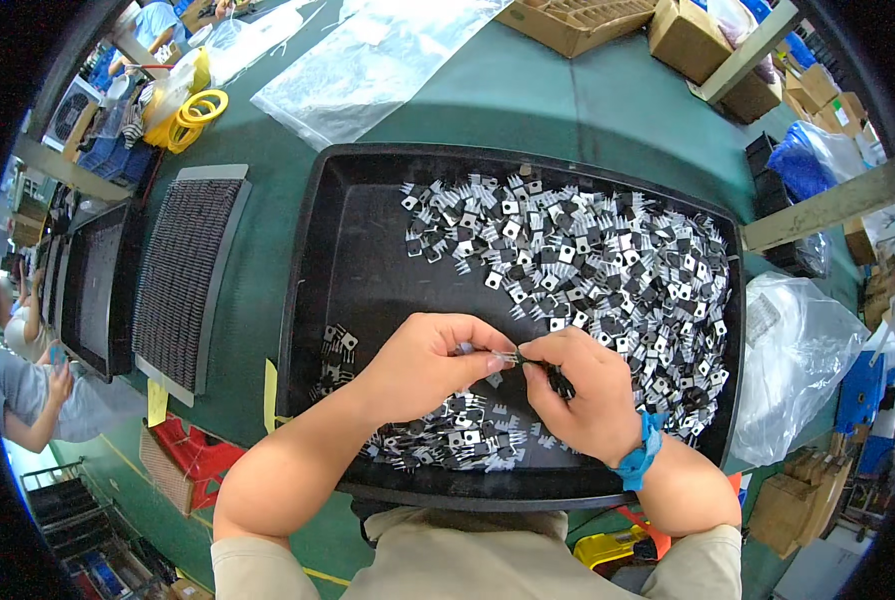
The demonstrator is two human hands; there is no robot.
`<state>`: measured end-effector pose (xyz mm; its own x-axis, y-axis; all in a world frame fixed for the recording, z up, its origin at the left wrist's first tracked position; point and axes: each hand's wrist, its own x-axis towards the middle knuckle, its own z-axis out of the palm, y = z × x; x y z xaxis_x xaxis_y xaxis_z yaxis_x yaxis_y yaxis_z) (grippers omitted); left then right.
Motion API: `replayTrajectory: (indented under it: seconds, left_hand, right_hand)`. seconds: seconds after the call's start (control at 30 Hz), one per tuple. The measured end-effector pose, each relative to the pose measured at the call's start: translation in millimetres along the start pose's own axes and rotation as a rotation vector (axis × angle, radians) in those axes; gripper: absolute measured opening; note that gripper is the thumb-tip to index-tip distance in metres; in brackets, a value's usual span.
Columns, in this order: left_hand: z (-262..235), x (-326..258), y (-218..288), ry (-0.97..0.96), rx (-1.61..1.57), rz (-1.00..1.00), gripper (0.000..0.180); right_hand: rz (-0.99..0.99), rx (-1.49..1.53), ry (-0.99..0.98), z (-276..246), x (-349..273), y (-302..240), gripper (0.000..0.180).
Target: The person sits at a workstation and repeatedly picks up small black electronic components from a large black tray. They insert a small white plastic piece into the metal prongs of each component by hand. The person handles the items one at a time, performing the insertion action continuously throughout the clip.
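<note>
Both my hands meet above the front half of a large black tray point(367, 240). Thumb and forefinger of my left hand point(422, 360) pinch one side of a small three-legged transistor point(508, 357); its thin metal legs show between the hands. My right hand point(587, 385), with a blue band at the wrist, grips the other side, and its fingertips hide most of the body. A big heap of similar transistors point(607, 250), black and silver with pale legs, covers the tray's right side. Smaller piles point(457, 435) lie under and beside my left forearm.
Left of the tray stands a rack point(189, 270) filled with rows of small dark parts. Clear plastic bags point(367, 75) lie beyond the tray, another bag point(792, 370) at its right. Cardboard boxes point(687, 40) stand at the back. A co-worker's hand point(59, 380) shows far left.
</note>
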<state>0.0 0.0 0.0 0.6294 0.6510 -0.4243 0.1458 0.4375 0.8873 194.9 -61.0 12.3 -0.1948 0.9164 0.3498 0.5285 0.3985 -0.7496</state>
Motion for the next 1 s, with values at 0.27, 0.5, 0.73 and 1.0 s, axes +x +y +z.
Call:
replayTrajectory:
  seconds: [0.27,0.5,0.73,1.0]
  left_hand:
    - [-0.3,0.2,2.9,-0.021,0.05,-0.02,0.016]
    - [-1.0,1.5,-3.0,-0.013,0.06,0.018,0.015]
    - [-1.8,1.1,-4.1,-0.022,0.12,0.02,0.015]
    - [-0.9,-0.6,1.7,-0.061,0.073,-0.013,0.016]
  right_hand:
    - [0.012,0.033,-0.024,-0.1,-0.1,2.7,0.021]
    - [0.046,0.039,-0.008,-3.4,0.1,-1.5,0.021]
    - [0.032,0.04,-0.049,1.1,-1.4,0.9,0.021]
    - [0.041,0.034,-0.021,-2.5,-1.1,-0.2,0.021]
